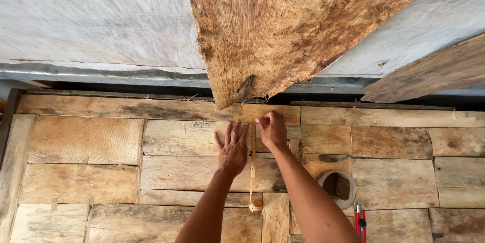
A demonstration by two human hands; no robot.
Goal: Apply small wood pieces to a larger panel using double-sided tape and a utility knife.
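Note:
My left hand (233, 148) lies flat, fingers spread, on a wooden plank surface (101, 142) made of several rough boards. Just right of it my right hand (272, 129) pinches the upper end of a thin tan strip (252, 164) that runs down over the boards to a small curled end (255, 205). The strip passes between my two forearms. A large weathered wooden slab (283, 25) leans down from above, its pointed lower tip just above my right hand.
A white round tape roll (338, 188) lies on the boards right of my right arm. A red-handled tool (360, 221) sits below it. A second plank (434, 71) slants in at upper right over a grey-white woven sheet (91, 20).

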